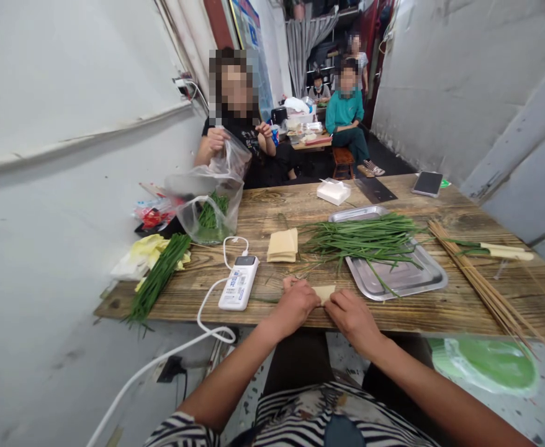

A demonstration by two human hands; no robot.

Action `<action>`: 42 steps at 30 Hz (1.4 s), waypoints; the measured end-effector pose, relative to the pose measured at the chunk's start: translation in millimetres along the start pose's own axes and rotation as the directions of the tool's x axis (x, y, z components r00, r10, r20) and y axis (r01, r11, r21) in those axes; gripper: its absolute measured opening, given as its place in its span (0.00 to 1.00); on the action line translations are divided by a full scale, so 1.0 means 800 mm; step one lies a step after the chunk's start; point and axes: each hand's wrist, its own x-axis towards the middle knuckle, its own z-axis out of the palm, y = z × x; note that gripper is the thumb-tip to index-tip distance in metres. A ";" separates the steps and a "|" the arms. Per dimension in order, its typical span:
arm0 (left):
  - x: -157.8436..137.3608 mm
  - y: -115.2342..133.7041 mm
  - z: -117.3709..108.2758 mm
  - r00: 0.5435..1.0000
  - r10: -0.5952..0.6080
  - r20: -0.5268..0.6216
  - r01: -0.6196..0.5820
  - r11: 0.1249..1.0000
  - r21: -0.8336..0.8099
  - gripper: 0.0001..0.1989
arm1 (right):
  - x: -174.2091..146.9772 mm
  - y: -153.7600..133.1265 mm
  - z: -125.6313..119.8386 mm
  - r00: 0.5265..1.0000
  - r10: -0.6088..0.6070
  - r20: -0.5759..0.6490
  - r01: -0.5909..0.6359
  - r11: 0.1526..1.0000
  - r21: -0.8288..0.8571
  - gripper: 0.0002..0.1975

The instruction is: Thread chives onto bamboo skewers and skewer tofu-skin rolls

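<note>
At the table's near edge, my left hand (301, 299) and my right hand (351, 315) are closed on the two ends of a pale yellow tofu sheet (324, 292). Thin green stalks stick out to the left of my left hand. How far the sheet is rolled is hidden by my fingers. Just beyond lies a stack of square tofu sheets (282, 245). Long green chives (365, 237) lie across a metal tray (396, 287). On the right are a bundle of bamboo skewers (480, 279) and pale rolls with chives sticking out (508, 251).
A white power bank (239, 284) with a cable stands left of my hands. More chives (161, 279) lie at the left edge. Across the table a person holds a plastic bag (228, 167). A phone (427, 184) and white box (333, 192) lie at the back.
</note>
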 end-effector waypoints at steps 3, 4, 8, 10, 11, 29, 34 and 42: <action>0.002 0.001 -0.002 1.000 0.000 0.012 0.000 1.000 0.019 0.15 | 0.003 0.001 -0.001 0.999 -0.021 0.032 0.021 1.000 -0.004 0.08; 0.001 0.003 -0.002 1.000 0.002 0.010 -0.003 0.999 0.042 0.15 | 0.005 0.002 -0.001 0.999 -0.027 0.036 0.027 1.000 -0.002 0.08; -0.009 0.010 0.003 0.998 0.005 -0.066 0.003 0.993 0.118 0.14 | 0.010 0.004 -0.003 0.999 -0.027 0.032 0.027 1.000 -0.016 0.10; -0.015 0.010 0.007 0.993 0.002 -0.121 0.014 0.992 0.124 0.13 | 0.012 0.005 -0.003 0.999 -0.026 0.045 0.026 1.000 -0.014 0.10; -0.018 0.010 0.009 0.991 0.005 -0.135 0.012 0.992 0.125 0.13 | 0.012 0.006 -0.004 0.998 -0.025 0.055 0.026 1.000 -0.009 0.10; -0.003 0.005 0.008 0.988 -0.084 -0.126 0.082 0.996 -0.019 0.13 | 0.016 0.006 -0.009 0.999 -0.021 0.046 0.023 0.999 -0.029 0.06; 0.002 0.005 0.003 0.990 -0.117 -0.083 0.115 0.993 -0.028 0.13 | 0.013 0.003 -0.007 0.998 -0.057 0.029 0.059 0.996 -0.063 0.07; -0.023 0.016 0.022 0.975 -0.036 -0.219 0.075 0.982 0.174 0.11 | 0.022 0.010 -0.009 0.994 -0.045 0.098 0.052 0.997 -0.061 0.05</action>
